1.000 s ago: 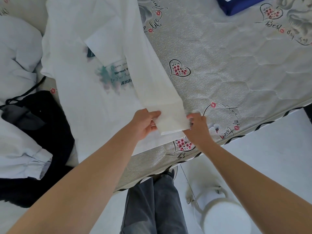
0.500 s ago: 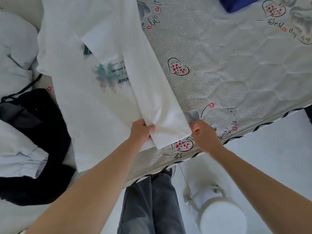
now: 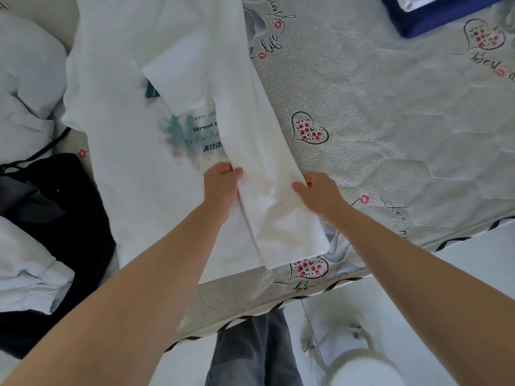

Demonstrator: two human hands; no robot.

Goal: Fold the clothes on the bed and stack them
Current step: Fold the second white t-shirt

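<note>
A white T-shirt [image 3: 133,174] with a teal printed design lies face up on the mattress [image 3: 390,135]. Its right side is folded inward as a long strip [image 3: 264,168], and a sleeve is turned over the chest. My left hand [image 3: 221,185] grips the strip's left edge, fingers curled under the cloth. On the strip's right edge my right hand [image 3: 320,190] holds the fabric with curled fingers. Both hands are at about mid-length of the strip. A dark blue folded garment [image 3: 434,15] sits at the far right corner.
Unfolded clothes lie at the left: a black garment [image 3: 64,218] with a cord and pale blue-white ones [image 3: 25,274]. The mattress edge [image 3: 334,288] runs diagonally in front of me. Below it are my grey trouser legs and a white bucket [image 3: 359,363] on the floor.
Both hands have slid from the strip's bottom hem up along its edges to about mid-length. The strip now lies flatter on the shirt, its hem near the mattress edge.
</note>
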